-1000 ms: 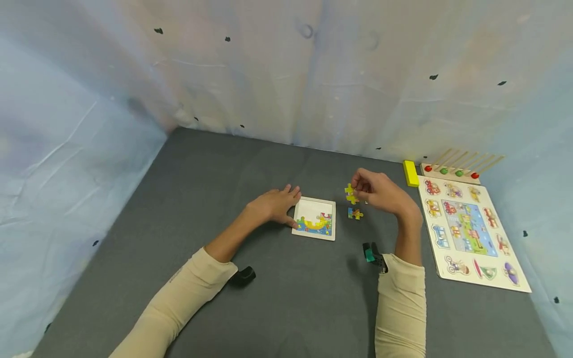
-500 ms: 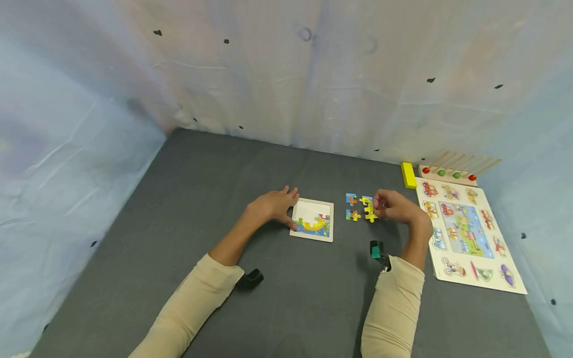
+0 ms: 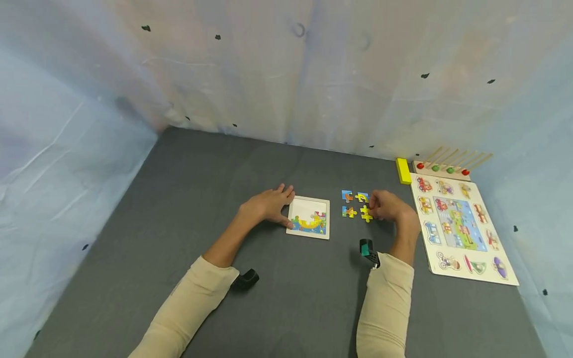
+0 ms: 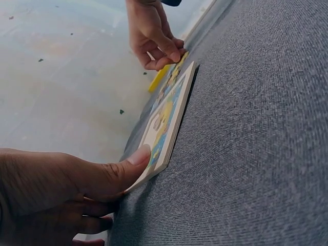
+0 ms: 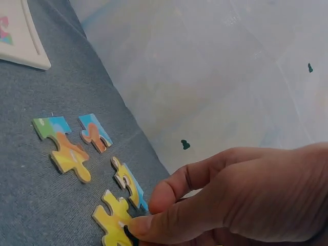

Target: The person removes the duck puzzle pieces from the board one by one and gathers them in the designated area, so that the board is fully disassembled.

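A small square puzzle tray (image 3: 309, 198) with a pale wooden frame lies flat, its lower part filled with colourful pieces. My left hand (image 3: 268, 205) rests at its left edge, fingers spread and the thumb (image 4: 134, 159) on the frame's corner. Right of the tray, my right hand (image 3: 388, 205) pinches a yellow puzzle piece (image 5: 114, 218) between thumb and forefinger, low at the table. Beside it lie a yellow-and-blue piece (image 5: 128, 182), a blue-and-orange piece (image 5: 95, 132) and a green-and-orange piece (image 5: 66, 148), all loose. The right fingertips partly cover the yellow piece.
At the right, a large picture puzzle board (image 3: 463, 223) lies flat. Behind it stand a yellow block (image 3: 403, 171) and a wooden peg stand (image 3: 443, 170) with red and green beads. A pale cloth wall (image 3: 286, 89) closes off the back of the dark table (image 3: 224, 169).
My right hand has come from above the pieces to their right side. The loose pieces now lie spread in two rows, with the yellow one drawn away from its neighbour. The left hand stays put.
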The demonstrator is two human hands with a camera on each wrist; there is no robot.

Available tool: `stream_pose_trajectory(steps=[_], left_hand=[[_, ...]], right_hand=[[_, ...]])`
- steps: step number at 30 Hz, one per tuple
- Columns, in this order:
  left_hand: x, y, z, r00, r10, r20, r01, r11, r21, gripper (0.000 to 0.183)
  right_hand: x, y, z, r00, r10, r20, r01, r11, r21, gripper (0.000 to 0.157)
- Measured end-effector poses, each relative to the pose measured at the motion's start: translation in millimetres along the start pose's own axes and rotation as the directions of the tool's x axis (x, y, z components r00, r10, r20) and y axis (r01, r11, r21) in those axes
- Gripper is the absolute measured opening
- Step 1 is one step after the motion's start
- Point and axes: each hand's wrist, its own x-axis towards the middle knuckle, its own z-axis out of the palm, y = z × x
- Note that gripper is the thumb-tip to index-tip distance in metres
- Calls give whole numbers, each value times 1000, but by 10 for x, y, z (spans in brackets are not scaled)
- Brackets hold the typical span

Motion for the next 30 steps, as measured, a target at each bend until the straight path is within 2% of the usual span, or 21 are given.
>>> stream_pose_trajectory(steps=[6, 10, 14, 21, 30], left_hand=[[-15, 4, -7, 1000, -9, 1, 9, 1000, -15, 102], [-7, 13, -7, 1000, -15, 0, 15, 999, -33, 104], [10, 2, 13, 1000, -10, -6, 10, 999, -41, 105], [23, -24, 45, 1000, -2, -17, 1, 999, -40, 105], [48, -13, 39, 1000, -3, -13, 3, 998, -60, 104]], right_hand=[[-65, -133, -46, 999, -7, -34, 5, 999, -46, 14], [-118, -264, -75, 994, -73, -76, 67, 995, -77, 17], [-144, -471, -65, 984, -157, -81, 151, 986, -73, 20], [-31, -807, 67, 955, -296, -3, 295, 954, -41, 31], [143, -965, 197, 945, -307, 109, 315, 946, -70, 31]])
